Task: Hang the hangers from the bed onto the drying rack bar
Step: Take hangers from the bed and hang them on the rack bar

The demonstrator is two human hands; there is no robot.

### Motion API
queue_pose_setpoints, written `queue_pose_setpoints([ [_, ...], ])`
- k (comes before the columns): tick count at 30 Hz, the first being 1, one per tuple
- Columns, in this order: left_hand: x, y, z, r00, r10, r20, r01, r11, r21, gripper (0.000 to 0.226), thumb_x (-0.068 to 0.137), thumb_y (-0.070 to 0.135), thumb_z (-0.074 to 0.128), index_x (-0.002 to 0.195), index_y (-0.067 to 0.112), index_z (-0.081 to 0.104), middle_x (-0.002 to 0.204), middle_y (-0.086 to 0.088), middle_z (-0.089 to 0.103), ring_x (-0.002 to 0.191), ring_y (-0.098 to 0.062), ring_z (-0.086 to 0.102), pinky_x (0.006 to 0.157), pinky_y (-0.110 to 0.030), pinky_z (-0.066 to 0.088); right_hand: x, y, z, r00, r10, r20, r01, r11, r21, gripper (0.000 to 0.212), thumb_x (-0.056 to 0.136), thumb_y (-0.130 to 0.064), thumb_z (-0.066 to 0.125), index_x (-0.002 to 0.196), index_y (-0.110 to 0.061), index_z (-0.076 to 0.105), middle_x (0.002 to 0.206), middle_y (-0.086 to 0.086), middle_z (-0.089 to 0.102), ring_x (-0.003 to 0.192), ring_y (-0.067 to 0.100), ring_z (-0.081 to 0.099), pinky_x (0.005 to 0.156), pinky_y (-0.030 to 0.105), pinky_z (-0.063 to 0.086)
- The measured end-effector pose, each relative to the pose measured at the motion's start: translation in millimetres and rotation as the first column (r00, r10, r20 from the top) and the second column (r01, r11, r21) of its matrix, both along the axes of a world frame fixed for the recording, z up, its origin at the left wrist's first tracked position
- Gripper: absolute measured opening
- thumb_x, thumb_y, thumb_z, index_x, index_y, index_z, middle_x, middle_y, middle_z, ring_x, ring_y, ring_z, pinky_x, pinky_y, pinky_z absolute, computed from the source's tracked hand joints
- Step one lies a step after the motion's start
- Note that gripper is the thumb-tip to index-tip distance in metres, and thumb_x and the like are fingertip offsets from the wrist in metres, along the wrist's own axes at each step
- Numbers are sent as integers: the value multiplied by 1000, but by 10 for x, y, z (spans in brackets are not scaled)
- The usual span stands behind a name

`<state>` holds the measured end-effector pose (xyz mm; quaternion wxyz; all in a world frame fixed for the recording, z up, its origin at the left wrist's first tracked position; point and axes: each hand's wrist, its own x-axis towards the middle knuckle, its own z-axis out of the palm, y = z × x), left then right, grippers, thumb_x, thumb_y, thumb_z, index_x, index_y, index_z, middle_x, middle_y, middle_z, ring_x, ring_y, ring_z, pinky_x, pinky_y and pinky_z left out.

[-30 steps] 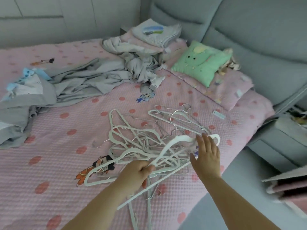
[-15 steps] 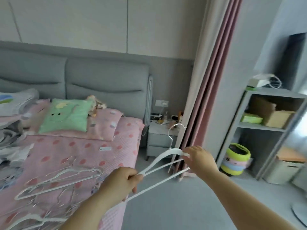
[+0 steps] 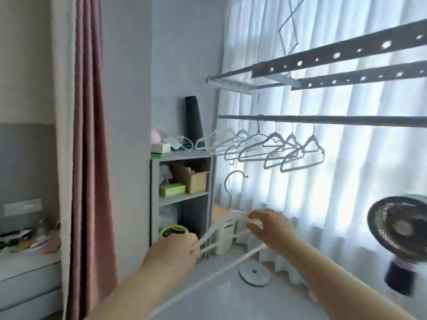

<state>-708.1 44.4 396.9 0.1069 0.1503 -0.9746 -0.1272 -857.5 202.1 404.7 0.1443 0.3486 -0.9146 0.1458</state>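
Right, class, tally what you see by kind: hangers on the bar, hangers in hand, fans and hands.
Hangers on the bar: 6, overlapping, so roughly
Held hanger: 1
Fan: 1
Hands: 2, left hand and right hand, both gripping it
Total: 10
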Motion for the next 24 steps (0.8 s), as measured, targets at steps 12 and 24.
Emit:
queue_pose_setpoints([
  [12,-1958,959,322,903,-429,24,409,874,263,25,98,20,30,88,15,53,65,3,56,35,-6,47,42,-15,39,-1229,1361,225,927,-375,8,375,927,-10,26,93,-29,47,116,-24,58,115,-8,62,111,12,52,76,24,36],
  [24,-3875,803,918,848,-494,-189,528,816,237,26,96,17,31,74,19,46,63,3,58,45,-11,55,46,-18,37,-2500,1545,1064,775,-554,-305,598,799,68,54,94,-29,42,144,-25,21,151,-9,23,139,11,22,111,22,19],
])
